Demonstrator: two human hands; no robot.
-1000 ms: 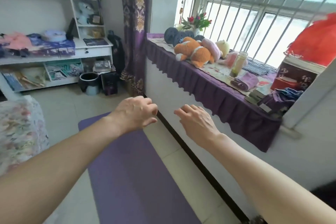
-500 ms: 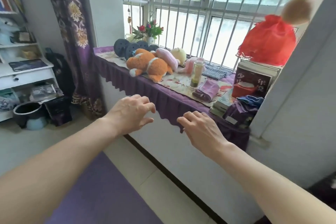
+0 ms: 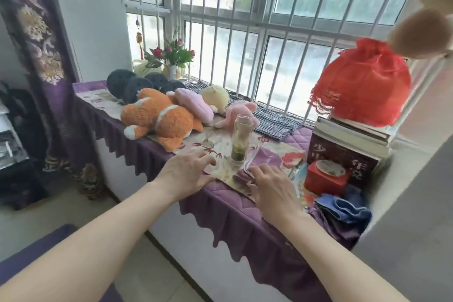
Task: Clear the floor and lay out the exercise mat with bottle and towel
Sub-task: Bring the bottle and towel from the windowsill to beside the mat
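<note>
A clear glass bottle (image 3: 241, 138) with green dregs stands upright on the purple-draped window ledge (image 3: 137, 152). Just right of its base lies a folded purple towel (image 3: 266, 158). My left hand (image 3: 187, 173) hovers over the ledge left of the bottle, its fingers spread and loosely bent, holding nothing. The fingertips of my right hand (image 3: 273, 187) rest on the towel's near part, and I see no grip on it. A corner of the purple exercise mat (image 3: 31, 252) lies flat on the floor at the lower left.
Plush toys (image 3: 159, 117), dark dumbbell plates (image 3: 122, 84) and a flower vase (image 3: 172, 71) fill the ledge's left half. At the right stand stacked books (image 3: 343, 154), a red box (image 3: 327, 175), a red fringed cover (image 3: 365, 88) and blue cloth (image 3: 348, 208). A window grille runs behind.
The view has turned from the floor and mat to the ledge. Both hands have moved forward over it, the left up to the bottle and the right onto the towel.
</note>
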